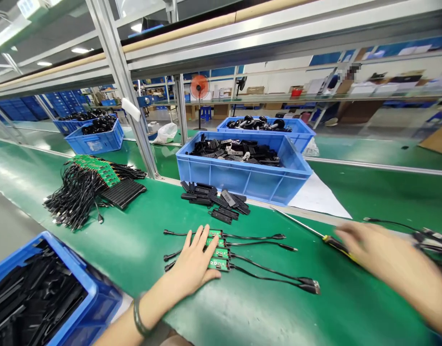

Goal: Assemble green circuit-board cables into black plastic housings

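Observation:
My left hand (192, 264) lies open, palm down and fingers stretched, across a row of several small green circuit boards (220, 265) in narrow black housings. Black cables (267, 279) run from the boards to the right, and shorter leads show at their left ends. Part of the boards is hidden under the fingers. At the right, my right hand (383, 250) is smeared by motion over the yellow-and-black handle of a screwdriver (314, 231). Its metal shaft points up and left. Whether the fingers grip the handle cannot be made out.
Loose black plastic casings (219, 199) lie before a blue bin (238, 180) full of similar parts. Cabled green boards (98, 168) are heaped at left. Another blue bin (94, 288) holds black parts at lower left. More cables (428, 240) lie far right. A metal post (123, 81) rises behind.

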A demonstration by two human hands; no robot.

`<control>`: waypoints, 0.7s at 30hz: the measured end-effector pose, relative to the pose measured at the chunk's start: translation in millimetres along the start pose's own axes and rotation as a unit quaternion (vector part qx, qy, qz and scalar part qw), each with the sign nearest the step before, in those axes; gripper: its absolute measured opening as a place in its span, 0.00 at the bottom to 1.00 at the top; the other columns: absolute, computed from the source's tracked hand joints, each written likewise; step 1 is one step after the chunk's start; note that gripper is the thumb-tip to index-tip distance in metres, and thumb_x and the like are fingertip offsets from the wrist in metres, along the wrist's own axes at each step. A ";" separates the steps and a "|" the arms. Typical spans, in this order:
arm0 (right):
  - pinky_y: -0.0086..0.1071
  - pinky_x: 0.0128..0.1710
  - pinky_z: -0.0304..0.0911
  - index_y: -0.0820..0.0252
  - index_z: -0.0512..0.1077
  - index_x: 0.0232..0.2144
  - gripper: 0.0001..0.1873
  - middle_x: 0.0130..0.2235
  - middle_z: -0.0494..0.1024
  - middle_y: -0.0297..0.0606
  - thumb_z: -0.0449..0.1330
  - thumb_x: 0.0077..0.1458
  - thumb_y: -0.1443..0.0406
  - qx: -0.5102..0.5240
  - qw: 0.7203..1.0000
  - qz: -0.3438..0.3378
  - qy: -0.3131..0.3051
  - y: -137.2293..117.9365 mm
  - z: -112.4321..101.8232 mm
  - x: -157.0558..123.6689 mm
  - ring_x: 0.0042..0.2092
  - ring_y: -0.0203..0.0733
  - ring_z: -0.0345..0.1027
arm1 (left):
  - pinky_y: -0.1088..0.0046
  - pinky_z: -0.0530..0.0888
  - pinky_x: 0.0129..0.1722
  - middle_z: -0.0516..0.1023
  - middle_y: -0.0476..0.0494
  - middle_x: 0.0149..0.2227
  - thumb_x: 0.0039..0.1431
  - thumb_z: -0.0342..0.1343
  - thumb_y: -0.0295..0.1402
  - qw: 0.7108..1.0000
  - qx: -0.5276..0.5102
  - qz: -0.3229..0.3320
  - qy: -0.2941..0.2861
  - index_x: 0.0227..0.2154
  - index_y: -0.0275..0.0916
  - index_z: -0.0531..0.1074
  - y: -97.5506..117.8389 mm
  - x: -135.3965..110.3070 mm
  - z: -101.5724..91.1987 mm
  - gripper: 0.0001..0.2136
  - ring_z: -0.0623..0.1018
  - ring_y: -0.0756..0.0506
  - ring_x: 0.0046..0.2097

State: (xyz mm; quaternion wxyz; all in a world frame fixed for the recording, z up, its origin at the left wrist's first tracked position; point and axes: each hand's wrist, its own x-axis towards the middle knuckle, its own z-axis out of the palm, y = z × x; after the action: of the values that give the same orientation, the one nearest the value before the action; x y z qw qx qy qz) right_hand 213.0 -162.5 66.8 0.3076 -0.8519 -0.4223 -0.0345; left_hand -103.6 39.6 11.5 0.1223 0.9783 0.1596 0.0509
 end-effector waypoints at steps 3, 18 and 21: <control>0.35 0.35 0.64 0.58 0.73 0.26 0.07 0.28 0.77 0.37 0.61 0.56 0.69 -0.021 0.993 -0.056 -0.103 -38.9 69.9 47.3 0.31 0.41 0.70 | 0.53 0.71 0.49 0.68 0.32 0.54 0.54 0.65 0.34 0.994 0.012 -0.069 0.089 0.51 0.39 0.66 13.2 -19.0 18.2 0.23 0.70 0.33 0.55; 0.37 0.36 0.66 0.62 0.64 0.48 0.14 0.31 0.70 0.35 0.51 0.62 0.62 0.127 0.988 -0.063 -0.065 -112.2 129.0 63.5 0.33 0.41 0.68 | 0.72 0.64 0.34 0.66 0.48 0.33 0.63 0.51 0.42 0.868 -0.458 -0.183 0.058 0.37 0.38 0.67 29.9 -36.8 8.4 0.11 0.67 0.48 0.33; 0.31 0.26 0.63 0.57 0.58 0.53 0.20 0.27 0.66 0.29 0.49 0.62 0.56 0.225 0.970 -0.053 -0.079 -113.6 91.7 12.9 0.27 0.39 0.65 | 0.78 0.55 0.24 0.67 0.51 0.32 0.56 0.58 0.50 0.684 -0.706 -0.184 0.007 0.42 0.40 0.63 38.2 -29.9 9.5 0.21 0.57 0.56 0.23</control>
State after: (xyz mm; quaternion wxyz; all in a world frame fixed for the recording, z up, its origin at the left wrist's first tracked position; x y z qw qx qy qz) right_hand 118.7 -51.2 53.0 0.4547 -0.7371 -0.4871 0.1125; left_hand -119.0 -7.4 10.3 0.7824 0.5531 0.2542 0.1318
